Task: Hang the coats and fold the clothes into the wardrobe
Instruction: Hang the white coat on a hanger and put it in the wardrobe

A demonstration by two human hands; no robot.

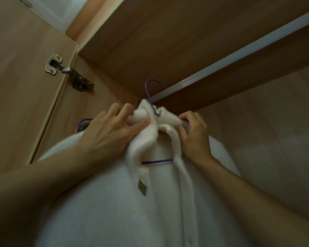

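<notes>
A white fleecy coat hangs on a purple wire hanger whose hook sits over the metal wardrobe rail. The hanger's lower bar shows between the coat's open front edges. My left hand pinches the left side of the collar between thumb and fingers. My right hand grips the right side of the collar with curled fingers. A small metal clasp hangs on the coat's left front edge.
The wardrobe's wooden top panel is just above the rail. The open door with its metal hinge stands at left. Several coloured hangers peek out behind my left hand. The back wall is at right.
</notes>
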